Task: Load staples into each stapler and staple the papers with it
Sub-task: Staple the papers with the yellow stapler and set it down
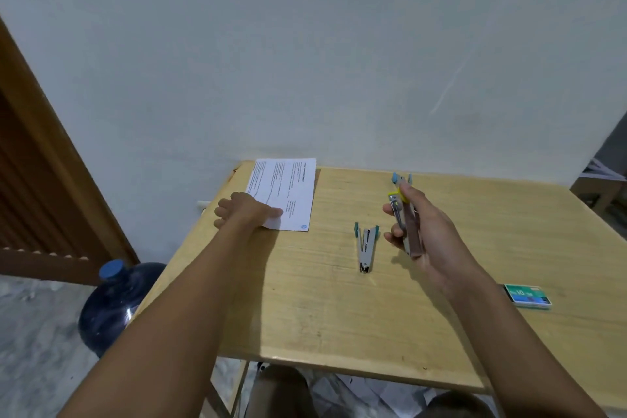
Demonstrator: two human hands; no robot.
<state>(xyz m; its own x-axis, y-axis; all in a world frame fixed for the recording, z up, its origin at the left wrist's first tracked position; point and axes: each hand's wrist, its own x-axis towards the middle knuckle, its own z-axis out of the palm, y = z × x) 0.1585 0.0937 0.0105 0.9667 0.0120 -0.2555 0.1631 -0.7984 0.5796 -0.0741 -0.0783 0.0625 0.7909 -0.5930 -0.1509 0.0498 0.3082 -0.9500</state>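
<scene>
Stapler count, three: yellow stapler (397, 214) gripped in right hand (427, 231), fingers curled round its body, raised above table (305, 316), nose pointing away. Teal stapler (365, 248) lying opened in a V just left of that hand; blue stapler (395, 177) on the far side, partly hidden behind the fingertips. Papers (288, 187) at far left corner, well apart from all three, near corner under left hand (249, 210): thumb flat on the sheet, other fingers bent at the table edge, pinching or merely pressing impossible to tell. Box (527, 295) of staples resting beside right forearm. Probably about to bring papers and yellow stapler together. Risks from here: sheets fanning apart or slipping off the rim if dragged by one corner, so close to the edge; a crooked staple through misaligned sheets as a result; an empty click if the magazine is unloaded, not visible here; knocking the teal stapler while reaching across.
</scene>
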